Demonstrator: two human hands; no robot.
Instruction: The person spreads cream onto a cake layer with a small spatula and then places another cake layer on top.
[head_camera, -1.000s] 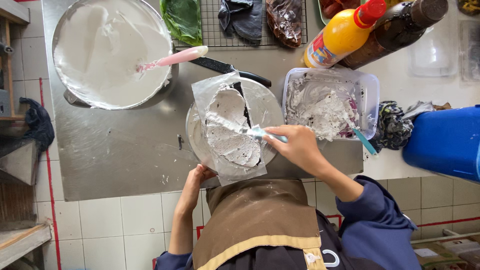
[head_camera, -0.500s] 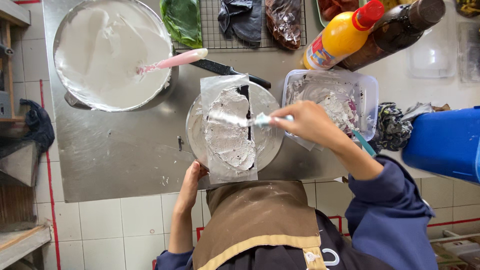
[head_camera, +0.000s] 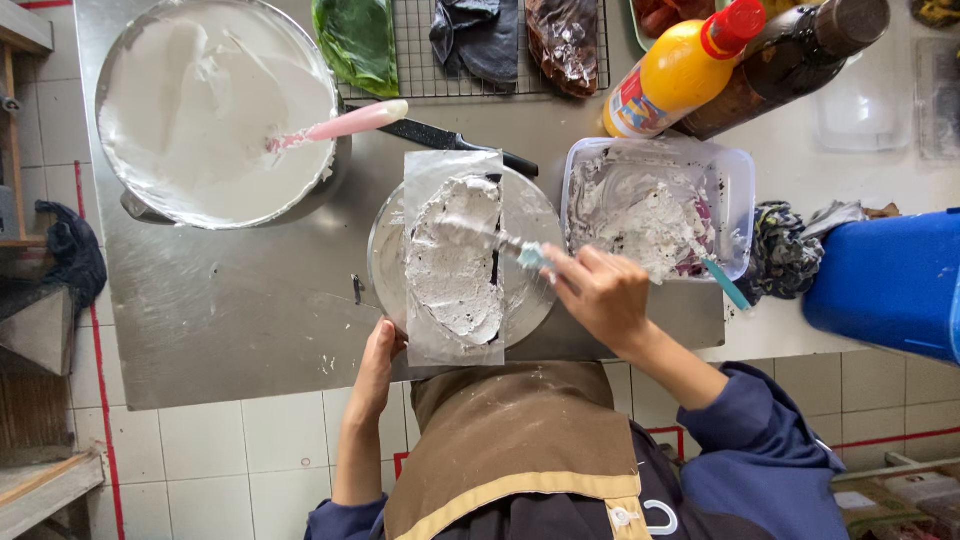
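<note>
A clear plastic sheet (head_camera: 452, 340) smeared with white paste lies over a round metal plate (head_camera: 535, 290) at the table's front edge. My right hand (head_camera: 598, 296) grips a teal-handled spreader (head_camera: 512, 246) whose blade rests on the paste. My left hand (head_camera: 378, 358) rests on the table edge, fingers against the plate's near-left rim and the sheet's corner. To the right, a clear plastic tub (head_camera: 735, 190) holds more white paste.
A large metal bowl (head_camera: 125, 200) of white batter with a pink spatula (head_camera: 345, 124) sits at back left. A black-handled knife (head_camera: 450, 140), a wire rack (head_camera: 415, 60) with bagged items, an orange squeeze bottle (head_camera: 680, 70), a dark bottle (head_camera: 790, 55) and a blue bin (head_camera: 890, 280) surround the metal table (head_camera: 230, 310).
My right hand has drawn the spreader across the paste, first up and rightward, then back down toward the plate's right side. The left hand has stayed at the plate's edge.
</note>
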